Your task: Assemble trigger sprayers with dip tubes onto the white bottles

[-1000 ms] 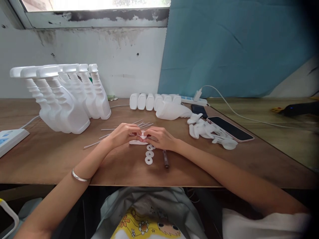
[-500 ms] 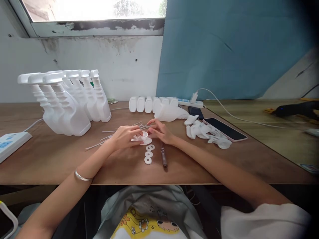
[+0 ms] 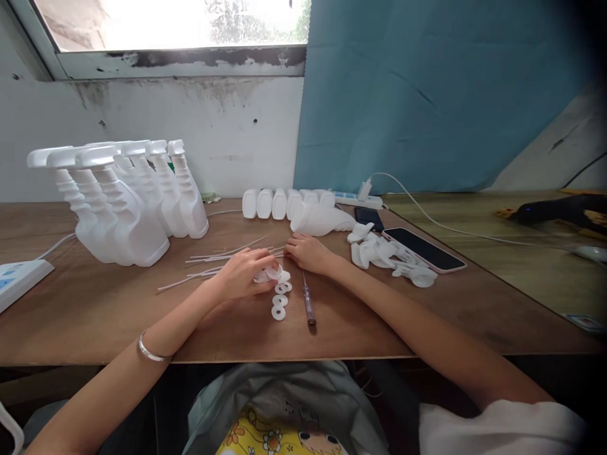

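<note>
Over the middle of the table, my left hand (image 3: 249,272) is closed round a small white plastic piece (image 3: 266,274) with a round, cup-like end; the fingers cover part of it. My right hand (image 3: 310,254) rests just to the right, fingers curled together at the right ends of several thin white tubes (image 3: 213,257); what its fingertips pinch, if anything, is hidden. In front of my left hand, several flat white rings (image 3: 279,301) lie in a short column. A screwdriver (image 3: 309,303) with a clear brownish handle lies below my right hand.
White spray-style bottles (image 3: 142,227) stand in a group at the left, and more white bottles (image 3: 279,204) lie at the back. White plastic parts (image 3: 379,249) are heaped beside a phone (image 3: 424,250) on the right. A power strip (image 3: 21,281) sits at the left edge.
My right hand has come away from the white plastic piece and lowered onto the tube ends, fingers curling in. My left hand still holds the piece, now tilted. The view has shifted slightly.
</note>
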{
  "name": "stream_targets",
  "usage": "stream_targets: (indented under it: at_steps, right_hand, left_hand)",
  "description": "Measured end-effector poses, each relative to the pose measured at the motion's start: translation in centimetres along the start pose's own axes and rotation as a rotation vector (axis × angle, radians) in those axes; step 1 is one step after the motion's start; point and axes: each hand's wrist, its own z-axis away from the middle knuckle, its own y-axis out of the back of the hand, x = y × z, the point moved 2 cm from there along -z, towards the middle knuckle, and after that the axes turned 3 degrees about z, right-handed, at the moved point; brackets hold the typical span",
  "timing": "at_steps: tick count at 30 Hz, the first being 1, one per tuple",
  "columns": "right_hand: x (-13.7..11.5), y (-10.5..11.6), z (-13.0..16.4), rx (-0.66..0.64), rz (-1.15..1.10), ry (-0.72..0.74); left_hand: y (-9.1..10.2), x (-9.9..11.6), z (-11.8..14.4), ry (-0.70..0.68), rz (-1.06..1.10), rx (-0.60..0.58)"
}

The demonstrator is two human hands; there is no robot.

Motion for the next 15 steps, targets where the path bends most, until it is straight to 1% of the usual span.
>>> stream_targets:
  at_steps: [3, 6, 9, 12, 15]
  right_hand:
    - [0.4, 0.3, 0.1, 0.06, -0.012, -0.014]
    - [0.7, 0.9, 0.1, 0.165, -0.052, -0.073]
    - [0.6, 1.5, 0.0, 0.254, -0.13, -0.112]
    - [0.2, 1.6, 0.1, 0.243, -0.206, -0.135]
    - [0.6, 1.5, 0.3, 0.25, -0.217, -0.306]
  left_hand:
    - [-0.1, 0.0, 0.0, 0.01, 0.043, 0.029]
    - [-0.5, 0.0, -0.1, 0.005, 0.11, 0.051]
    - [-0.9, -0.2, -0.2, 0.045, 0.088, 0.08]
    - [-1.0, -0.4, -0.2, 0.11, 0.095, 0.095]
    - [-0.9, -0.6, -0.2, 0.114, 0.169, 0.052]
